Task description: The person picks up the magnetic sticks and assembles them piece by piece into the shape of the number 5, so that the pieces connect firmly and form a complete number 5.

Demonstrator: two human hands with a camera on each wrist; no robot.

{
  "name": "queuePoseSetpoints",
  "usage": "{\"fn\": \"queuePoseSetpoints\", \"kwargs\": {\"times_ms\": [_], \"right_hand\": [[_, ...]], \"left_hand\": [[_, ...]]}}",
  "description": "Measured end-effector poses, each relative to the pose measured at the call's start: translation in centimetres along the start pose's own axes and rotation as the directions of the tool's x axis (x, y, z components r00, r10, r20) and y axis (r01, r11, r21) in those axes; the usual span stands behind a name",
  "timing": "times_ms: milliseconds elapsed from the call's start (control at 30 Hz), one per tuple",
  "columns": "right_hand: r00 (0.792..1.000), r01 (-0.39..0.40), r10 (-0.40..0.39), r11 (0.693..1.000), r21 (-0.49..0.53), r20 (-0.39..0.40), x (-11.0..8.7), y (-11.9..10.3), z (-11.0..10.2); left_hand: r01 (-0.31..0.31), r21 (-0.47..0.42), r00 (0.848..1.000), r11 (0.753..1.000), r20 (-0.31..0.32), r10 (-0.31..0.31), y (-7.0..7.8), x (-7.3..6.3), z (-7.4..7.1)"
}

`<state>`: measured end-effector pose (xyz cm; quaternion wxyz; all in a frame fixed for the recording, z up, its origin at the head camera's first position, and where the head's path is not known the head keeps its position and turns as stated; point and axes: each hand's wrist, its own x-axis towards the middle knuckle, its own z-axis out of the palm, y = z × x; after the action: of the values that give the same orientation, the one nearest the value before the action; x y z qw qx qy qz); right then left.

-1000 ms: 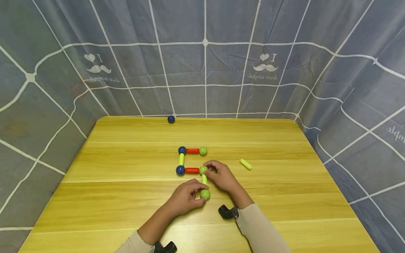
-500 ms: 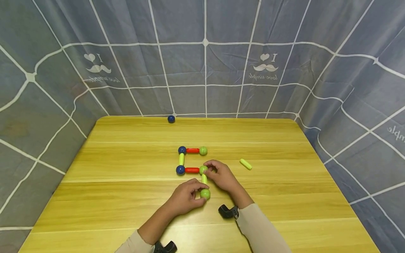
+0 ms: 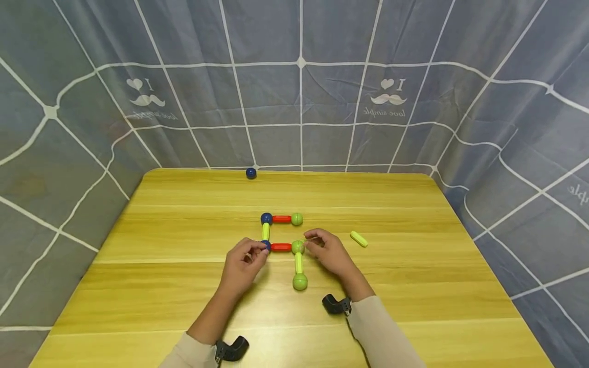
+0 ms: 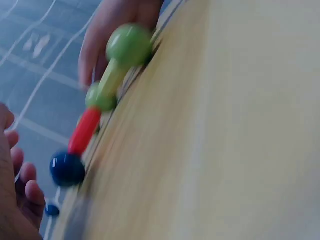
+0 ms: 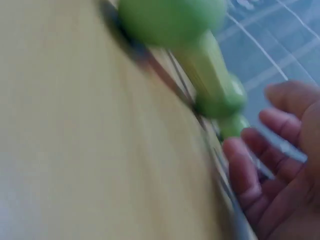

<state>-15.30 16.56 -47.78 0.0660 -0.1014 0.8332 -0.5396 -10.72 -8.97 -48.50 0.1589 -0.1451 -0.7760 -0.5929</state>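
Note:
Balls and rods join into a stepped shape on the table. Its upper red rod (image 3: 281,219) links a blue ball (image 3: 266,218) to a green ball (image 3: 297,219). A yellow-green rod (image 3: 266,231) runs down to another blue ball (image 4: 67,169), from which the lower red rod (image 3: 281,247) reaches the middle green ball (image 3: 298,247). Below that, a second yellow-green rod (image 3: 299,263) ends in the nearest green ball (image 3: 300,281). My left hand (image 3: 244,266) partly covers the lower blue ball; the left wrist view shows its fingers apart from it. My right hand (image 3: 330,251) hovers beside the middle green ball, fingers loosely bent, holding nothing.
A loose yellow-green rod (image 3: 359,238) lies right of the right hand. One loose blue ball (image 3: 250,173) sits at the far edge of the wooden table (image 3: 391,306). Grey gridded curtain (image 3: 331,102) hangs behind and at both sides.
My left hand has let go of the nearest green ball and moved up-left to the lower blue ball. My right hand has released the middle green ball and drawn slightly right.

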Motion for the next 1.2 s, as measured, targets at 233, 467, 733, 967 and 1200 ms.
{"fn": "queuePoseSetpoints", "kwargs": {"times_ms": [233,467,733,967,1200], "right_hand": [[0.974,-0.038,0.01,0.992,-0.119,-0.224,-1.8,0.5,-6.6],[0.957,-0.168,0.083,0.94,-0.297,-0.279,-3.3,2.4,-10.5],[0.974,-0.199,0.143,0.91,-0.362,-0.177,-3.4,3.5,-10.4],[0.979,-0.172,0.102,0.88,-0.442,-0.178,-3.1,3.6,-10.0],[0.979,-0.167,0.091,0.874,-0.456,-0.185,-2.9,3.8,-10.0]], "left_hand": [[0.171,0.12,0.985,0.978,-0.038,-0.168,-1.1,1.0,-1.4],[0.161,0.237,0.981,0.958,0.066,-0.181,-1.6,0.8,-1.2],[0.16,0.301,0.974,0.94,0.106,-0.2,-1.5,0.7,-1.1],[0.15,0.315,0.976,0.937,0.104,-0.191,-1.3,0.6,-1.2],[0.124,0.324,0.979,0.938,0.113,-0.168,-1.5,0.6,-1.2]]}}
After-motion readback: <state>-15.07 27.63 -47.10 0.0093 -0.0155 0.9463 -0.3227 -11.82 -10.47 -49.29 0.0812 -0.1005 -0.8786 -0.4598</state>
